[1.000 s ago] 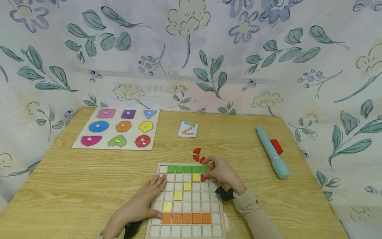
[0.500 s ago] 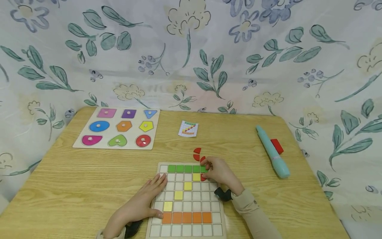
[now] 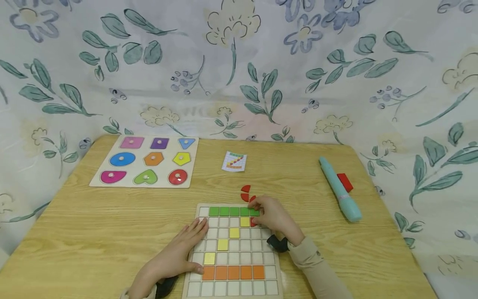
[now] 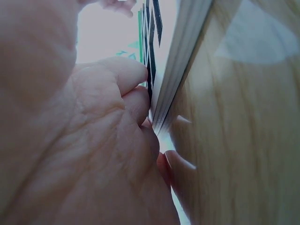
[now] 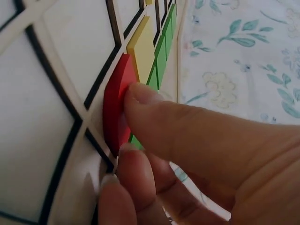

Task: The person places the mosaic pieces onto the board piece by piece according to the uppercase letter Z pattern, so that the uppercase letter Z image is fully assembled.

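A white grid board lies before me, its cells partly filled with green tiles, yellow tiles and orange tiles. My right hand is at the upper right, pinching a red quarter-circle piece with the thumb on its face and fingertips at its edge. That piece sits over a cell beside the uppermost yellow tile, just below the green row. My left hand rests with extended fingers over the board's left edge, thumb near the first orange tile.
Several loose red quarter-circle pieces lie behind the board. Farther back is a small pattern card. A knobbed shape puzzle stands at the back left; a teal pen-shaped object and a red block lie right.
My right hand has shifted slightly left, bringing the red quarter-circle piece closer against the yellow tile. The left hand has stayed in place.
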A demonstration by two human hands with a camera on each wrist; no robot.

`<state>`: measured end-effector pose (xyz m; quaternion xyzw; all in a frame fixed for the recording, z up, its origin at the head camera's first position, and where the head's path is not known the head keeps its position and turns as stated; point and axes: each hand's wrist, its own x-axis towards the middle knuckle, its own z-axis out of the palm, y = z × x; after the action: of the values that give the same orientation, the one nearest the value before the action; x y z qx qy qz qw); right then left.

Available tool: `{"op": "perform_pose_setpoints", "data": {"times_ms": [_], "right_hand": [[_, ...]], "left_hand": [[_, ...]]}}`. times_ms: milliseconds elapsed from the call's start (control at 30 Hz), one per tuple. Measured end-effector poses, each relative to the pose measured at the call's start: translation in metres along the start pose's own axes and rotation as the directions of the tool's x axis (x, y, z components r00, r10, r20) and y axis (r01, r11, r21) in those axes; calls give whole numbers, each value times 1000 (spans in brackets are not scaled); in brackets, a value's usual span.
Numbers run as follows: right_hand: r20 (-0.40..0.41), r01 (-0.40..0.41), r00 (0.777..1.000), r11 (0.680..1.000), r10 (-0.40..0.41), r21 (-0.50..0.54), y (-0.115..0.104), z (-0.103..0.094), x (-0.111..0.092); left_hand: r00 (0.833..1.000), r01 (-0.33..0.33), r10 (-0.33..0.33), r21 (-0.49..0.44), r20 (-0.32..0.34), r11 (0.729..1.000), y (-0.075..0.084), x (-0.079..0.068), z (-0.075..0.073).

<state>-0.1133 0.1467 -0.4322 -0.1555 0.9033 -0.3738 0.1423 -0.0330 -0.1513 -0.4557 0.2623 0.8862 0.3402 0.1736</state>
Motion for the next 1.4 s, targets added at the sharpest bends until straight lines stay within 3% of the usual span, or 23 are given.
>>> {"op": "perform_pose_setpoints", "data": {"times_ms": [167, 267, 433, 533, 633, 800, 1000, 1133, 1400], "right_hand": [[116, 62, 991, 998, -65, 32, 1, 1, 0], [127, 61, 990, 997, -65, 39, 1, 1, 0], [97, 49, 994, 999, -51, 22, 0, 3, 1], [65, 19, 998, 998, -23, 63, 0, 4, 3], [-5, 2, 1000, 993, -1, 122, 1, 5, 6], [-131, 31, 991, 994, -17, 107, 7, 6, 13], [-73, 88, 994, 996, -86, 30, 15, 4, 15], [-36, 89, 995, 996, -89, -16, 16, 4, 16], [-132, 80, 988, 997, -80, -6, 16, 5, 21]], "left_hand": [[1000, -5, 5, -9, -4, 1000, 0, -1, -1], [1000, -7, 7, -5, -4, 1000, 0, -1, -1], [1000, -10, 10, 6, -12, 1000, 0, -1, 0], [1000, -12, 12, 10, -13, 1000, 0, -1, 0], [1000, -1, 1, 7, -6, 1000, 0, -2, 0], [1000, 13, -13, 8, -1, 1000, -1, -3, 0], [1000, -14, 14, 14, -13, 1000, -1, -2, 0], [1000, -24, 24, 16, -18, 1000, -1, -2, 1], [1000, -1, 1, 18, -3, 1000, -2, -2, 1]]}}
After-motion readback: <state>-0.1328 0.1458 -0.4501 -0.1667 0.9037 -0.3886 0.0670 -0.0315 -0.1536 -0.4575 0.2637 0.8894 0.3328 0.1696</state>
